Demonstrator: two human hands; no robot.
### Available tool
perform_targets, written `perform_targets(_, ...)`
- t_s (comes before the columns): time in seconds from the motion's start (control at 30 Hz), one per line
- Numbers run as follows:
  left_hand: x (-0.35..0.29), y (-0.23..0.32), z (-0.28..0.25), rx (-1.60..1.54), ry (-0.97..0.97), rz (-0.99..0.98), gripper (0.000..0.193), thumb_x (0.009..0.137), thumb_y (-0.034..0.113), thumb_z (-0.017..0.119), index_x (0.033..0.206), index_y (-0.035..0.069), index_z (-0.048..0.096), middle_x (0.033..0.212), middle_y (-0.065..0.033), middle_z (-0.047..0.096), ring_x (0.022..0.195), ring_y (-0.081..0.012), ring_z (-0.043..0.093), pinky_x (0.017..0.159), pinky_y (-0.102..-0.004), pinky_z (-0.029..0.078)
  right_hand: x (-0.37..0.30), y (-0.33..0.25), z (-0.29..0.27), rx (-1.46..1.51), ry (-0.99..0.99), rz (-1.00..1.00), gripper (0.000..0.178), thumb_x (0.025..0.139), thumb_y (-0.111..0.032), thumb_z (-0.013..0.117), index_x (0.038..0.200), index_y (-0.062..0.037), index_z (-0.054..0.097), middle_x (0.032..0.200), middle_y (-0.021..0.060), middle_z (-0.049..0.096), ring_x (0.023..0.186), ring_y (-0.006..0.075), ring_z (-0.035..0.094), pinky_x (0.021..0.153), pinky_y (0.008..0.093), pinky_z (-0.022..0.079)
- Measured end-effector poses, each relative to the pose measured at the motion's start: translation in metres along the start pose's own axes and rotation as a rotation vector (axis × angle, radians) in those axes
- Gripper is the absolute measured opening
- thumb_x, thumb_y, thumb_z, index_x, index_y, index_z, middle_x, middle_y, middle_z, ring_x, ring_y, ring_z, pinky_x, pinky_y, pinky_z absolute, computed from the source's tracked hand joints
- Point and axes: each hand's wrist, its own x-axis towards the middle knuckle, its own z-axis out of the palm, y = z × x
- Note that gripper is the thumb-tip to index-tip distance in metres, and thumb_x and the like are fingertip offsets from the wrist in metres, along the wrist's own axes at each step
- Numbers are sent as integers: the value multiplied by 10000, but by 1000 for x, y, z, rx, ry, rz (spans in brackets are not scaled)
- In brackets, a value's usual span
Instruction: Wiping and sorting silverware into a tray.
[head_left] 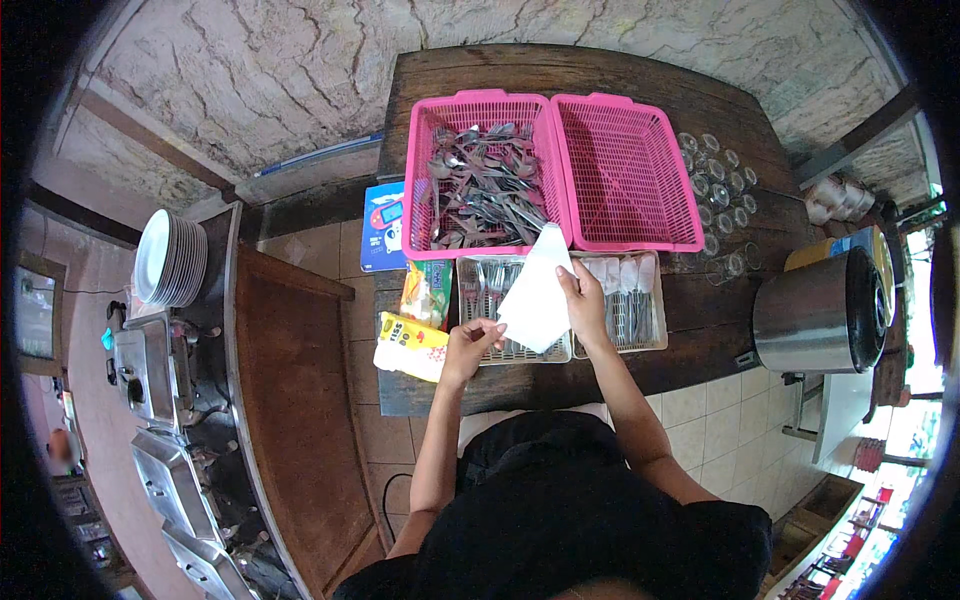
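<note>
Pinching a white napkin (pixel 537 298) are the fingers of left hand (pixel 470 352) and right hand (pixel 587 303). Cutlery baskets (pixel 636 348) sit near the tabletop (pixel 698 335) front edge.

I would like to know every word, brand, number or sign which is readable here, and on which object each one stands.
I do not copy wording or brands, but I can say where print stands:
Yellow and white packet: large dark lettering on its yellow part.
Blue flat item: white lettering, small.
Green and orange packet: markings too small to read surely.
White sheet: no print that I can make out.
</note>
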Motion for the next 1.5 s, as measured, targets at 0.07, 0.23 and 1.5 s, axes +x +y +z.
perform_targets(0.07, 0, -4, -2, -46, 53, -11, 110, 769, 112, 571, 809, 9, 571, 662, -11, 556, 572, -40, 461, 533, -166, 366, 1, -1, 1, -32, 54, -41, 226, 829, -199, 477, 879, 20, 502, 690, 116, 548, 591, 113, 498, 537, 253, 389)
perform_targets(0.23, -1, 0, 11, 72, 300, 102, 156, 813, 116, 481, 884, -7, 546, 712, -28, 567, 585, -55, 484, 552, -177, 384, -7, -20, -1, -360, 160, -298, 148, 771, -145, 551, 848, -21, 533, 688, 89, 560, 493, 158, 524, 444, 267, 393)
perform_targets(1.5, -3, 14, 29, -869, 655, 104, 406, 858, 332, 380, 1142, 42, 370, 1129, -79, 452, 1042, -193, 434, 870, -347, 350, -47, 18, 35, 1166, -35, 754, 684, 727, -652, 335, 1139, -108, 373, 1074, 56, 443, 858, 187, 490, 665, 306, 456)
